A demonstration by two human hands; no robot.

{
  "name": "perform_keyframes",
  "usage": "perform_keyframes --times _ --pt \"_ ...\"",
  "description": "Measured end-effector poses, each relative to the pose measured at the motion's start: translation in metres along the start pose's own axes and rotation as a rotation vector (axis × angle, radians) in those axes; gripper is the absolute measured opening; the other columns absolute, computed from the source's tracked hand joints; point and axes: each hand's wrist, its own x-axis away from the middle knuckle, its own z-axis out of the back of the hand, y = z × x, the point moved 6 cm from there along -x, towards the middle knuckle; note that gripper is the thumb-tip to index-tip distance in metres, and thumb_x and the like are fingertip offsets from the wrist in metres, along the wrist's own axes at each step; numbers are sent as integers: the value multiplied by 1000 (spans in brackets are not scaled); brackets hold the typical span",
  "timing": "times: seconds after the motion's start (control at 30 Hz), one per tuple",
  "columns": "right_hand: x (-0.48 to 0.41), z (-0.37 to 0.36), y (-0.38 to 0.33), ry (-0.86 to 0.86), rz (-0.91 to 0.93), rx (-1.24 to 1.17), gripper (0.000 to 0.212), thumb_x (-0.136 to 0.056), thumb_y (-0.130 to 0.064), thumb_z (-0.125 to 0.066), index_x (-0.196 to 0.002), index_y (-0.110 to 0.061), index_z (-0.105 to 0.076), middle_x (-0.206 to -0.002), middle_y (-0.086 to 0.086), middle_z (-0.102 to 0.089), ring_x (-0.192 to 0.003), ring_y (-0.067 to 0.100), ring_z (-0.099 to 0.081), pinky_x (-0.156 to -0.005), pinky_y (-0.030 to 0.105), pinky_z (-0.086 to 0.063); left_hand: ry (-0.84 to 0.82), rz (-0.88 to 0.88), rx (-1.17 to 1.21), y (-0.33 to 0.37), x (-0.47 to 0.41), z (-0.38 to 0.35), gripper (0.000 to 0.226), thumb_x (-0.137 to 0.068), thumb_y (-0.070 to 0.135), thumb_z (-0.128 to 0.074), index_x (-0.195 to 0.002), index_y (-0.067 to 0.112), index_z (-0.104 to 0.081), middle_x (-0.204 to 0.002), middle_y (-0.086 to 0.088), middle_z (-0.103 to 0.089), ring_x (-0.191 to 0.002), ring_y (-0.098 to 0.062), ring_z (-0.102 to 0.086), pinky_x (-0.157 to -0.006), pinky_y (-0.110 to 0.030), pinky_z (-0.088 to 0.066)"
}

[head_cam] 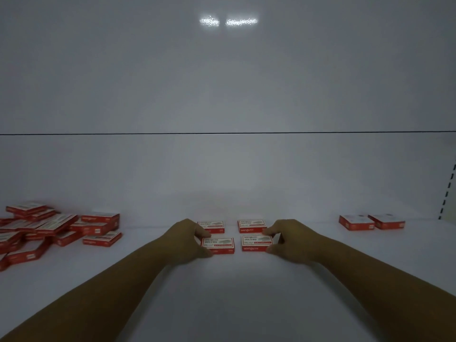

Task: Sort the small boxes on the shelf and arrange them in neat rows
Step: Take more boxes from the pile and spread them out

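Left grip (190,239) pinches the front-left box (218,245): fingers curl over its far left edge, thumb sits at its near left corner; right grip (287,239) pinches the front-right box (256,243) in mirror fashion, fingers on the far right edge, thumb at the near right corner. Both boxes lie flat on the shelf (222,304) at centre of the frame, label up, long axis running left to right; a narrow gap separates them. Directly behind them lie the rear-left box (211,226) and rear-right box (251,225), same orientation, each apart from the box in front; the four form a two-by-two block.

Step in hand, by judgement: squaring the front row against the rear row; the near edges look roughly level, so little correction seems needed.

Unsorted stock: a loose pile (56,230) at left of the frame, boxes overlapping and tilted at mixed angles; a pair (372,222) at right of the frame, side by side, skewed relative to the block.

Governing relation for the coming move: the pile lies left of the block, hence nearer the left grip; the pair lies right, nearer the right grip; both are well apart from the block. Pile boxes will probably need turning until the long axis matches the rows; risk: dragging a tilted box may shift its neighbours.
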Motion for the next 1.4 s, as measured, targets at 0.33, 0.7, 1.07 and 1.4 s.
perform_keyframes --times 0.33,0.7,1.07,1.4 --pt "-30 23 -87 217 106 -40 60 -77 -59 -60 -128 -27 -51 -125 -9 -48 -102 5 -47 -90 25 -39 42 -107 -40 -41 36 60 81 -69 62 -65 -138 33 -33 -148 7 -31 -132 -14 -31 -106 -33 -26" --pt "-99 -66 -314 156 394 -154 42 -81 -56 -57 -116 -32 -58 -109 -11 -56 -94 5 -52 -81 19 -40 290 -7 -134 -215 136 185 53 -69 49 -72 -116 31 -58 -113 8 -58 -97 -7 -51 -81 -23 -41" --pt "-147 -107 -420 183 461 -79 50 -83 -38 -61 -130 -25 -49 -130 -2 -47 -116 13 -43 -96 27 -38 279 108 -18 -319 151 215 46 -72 38 -74 -115 32 -57 -104 14 -53 -83 1 -52 -69 -14 -40" --pt "-182 -115 -421 67 462 118 73 -79 -52 -61 -141 -32 -29 -152 -2 -27 -138 19 -26 -113 42 -23 234 66 6 -326 138 213 40 -80 36 -67 -118 36 -55 -91 25 -56 -68 18 -50 -57 -3 -36"
